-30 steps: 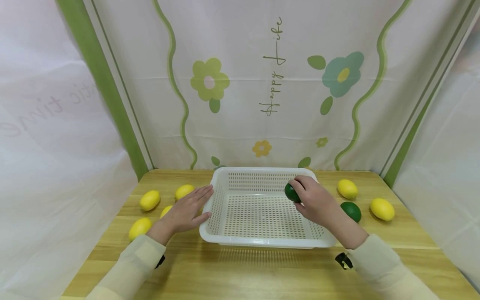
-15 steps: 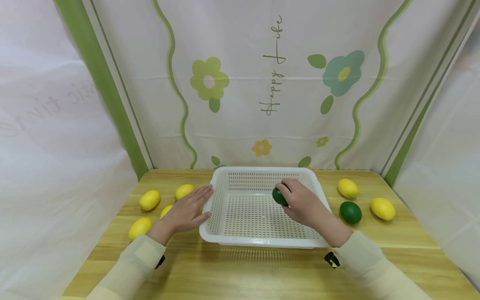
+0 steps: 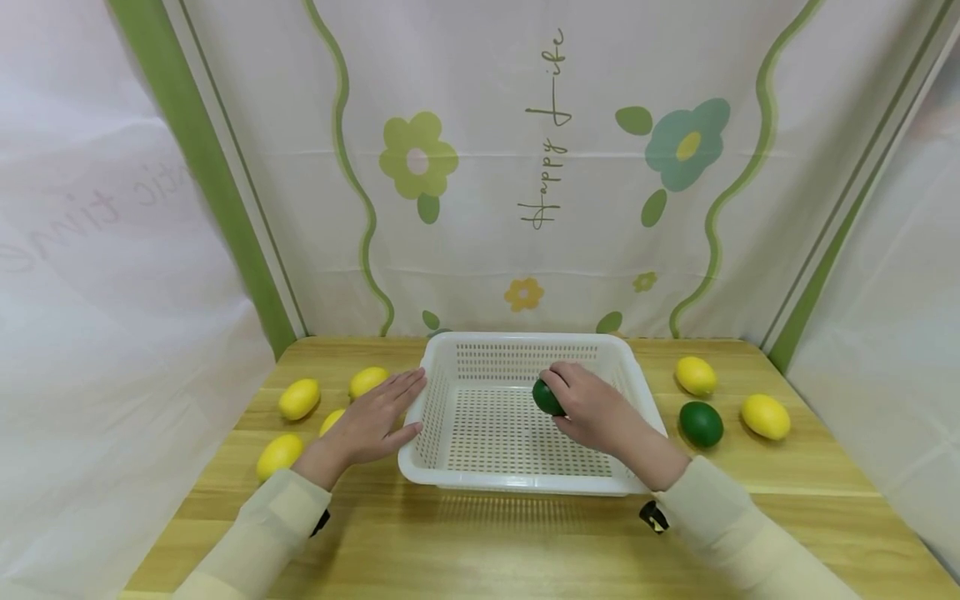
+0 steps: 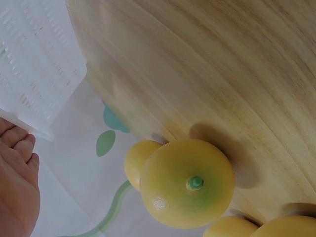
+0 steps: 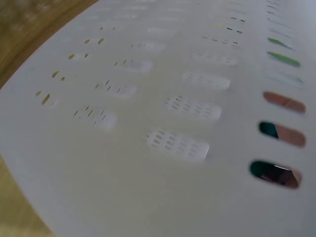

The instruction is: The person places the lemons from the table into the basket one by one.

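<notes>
One dark green fruit (image 3: 547,398) is held by the right grip (image 3: 592,404), with fingers and thumb curled round it, inside the white basket (image 3: 525,483); whether it touches the basket's floor cannot be told. To the right of that grip, outside the basket on the table (image 3: 525,550), lie a second green fruit (image 3: 701,424) and two lemons (image 3: 765,417). Well to its left, the left grip (image 3: 375,421), thumb apart and fingers straight, rests against the basket's near side, with four more lemons (image 3: 299,399) beyond and left of it, one partly hidden by it.
</notes>
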`<action>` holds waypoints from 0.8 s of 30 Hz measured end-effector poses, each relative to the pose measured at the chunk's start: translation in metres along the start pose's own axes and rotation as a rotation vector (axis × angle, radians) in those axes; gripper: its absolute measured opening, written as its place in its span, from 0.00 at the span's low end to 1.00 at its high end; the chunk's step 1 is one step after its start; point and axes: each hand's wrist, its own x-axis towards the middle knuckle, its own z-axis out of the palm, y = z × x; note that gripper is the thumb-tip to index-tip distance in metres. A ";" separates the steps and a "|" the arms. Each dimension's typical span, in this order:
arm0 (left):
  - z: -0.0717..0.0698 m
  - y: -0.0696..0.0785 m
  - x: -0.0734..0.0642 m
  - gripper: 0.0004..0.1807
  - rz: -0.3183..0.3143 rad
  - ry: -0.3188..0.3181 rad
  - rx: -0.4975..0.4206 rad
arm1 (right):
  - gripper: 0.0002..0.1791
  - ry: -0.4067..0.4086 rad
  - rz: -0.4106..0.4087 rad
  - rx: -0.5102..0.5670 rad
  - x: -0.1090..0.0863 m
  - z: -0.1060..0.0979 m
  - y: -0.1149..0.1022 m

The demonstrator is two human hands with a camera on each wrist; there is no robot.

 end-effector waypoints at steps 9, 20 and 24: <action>-0.001 0.000 -0.001 0.36 0.001 -0.002 0.003 | 0.33 -0.095 0.010 0.061 0.001 -0.001 -0.006; 0.000 -0.001 0.000 0.36 0.004 0.001 0.004 | 0.28 -0.308 0.104 0.126 0.003 -0.004 -0.012; 0.000 -0.001 0.000 0.36 0.000 -0.002 0.002 | 0.27 -0.389 0.143 0.162 0.004 -0.004 -0.013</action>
